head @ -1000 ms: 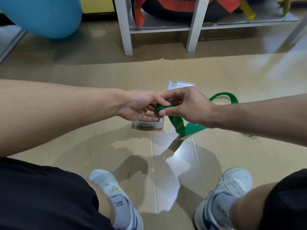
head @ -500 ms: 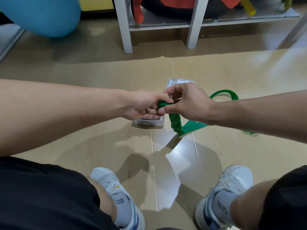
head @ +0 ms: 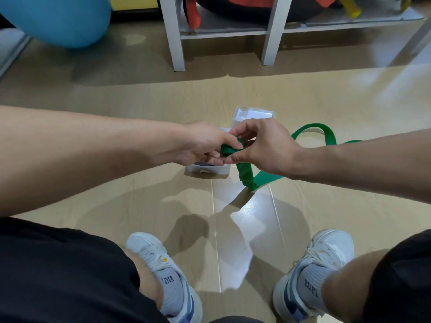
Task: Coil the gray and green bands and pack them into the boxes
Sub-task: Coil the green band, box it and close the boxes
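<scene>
Two hands at work over the floor, both closed on the green band. Left hand pinching the small rolled start of it, fingers curled round the roll. Right hand thumb and forefinger nipped on the same roll from the other side, feeding the wrap. Loose tail dropping below the right hand, kinking just above the floor, then trailing right and looping up behind the wrist. Clear box on the floor right behind the hands, partly hidden. Gray band: none plainly in view.

Coiling step, early by the look of it, with most of the length unwound. Next turn likely needs a fresh pinch, tail kept flat, roll kept tight.

Against a second ago: roll a touch fatter, hands and box higher in view, tail loop sitting much the same.
</scene>
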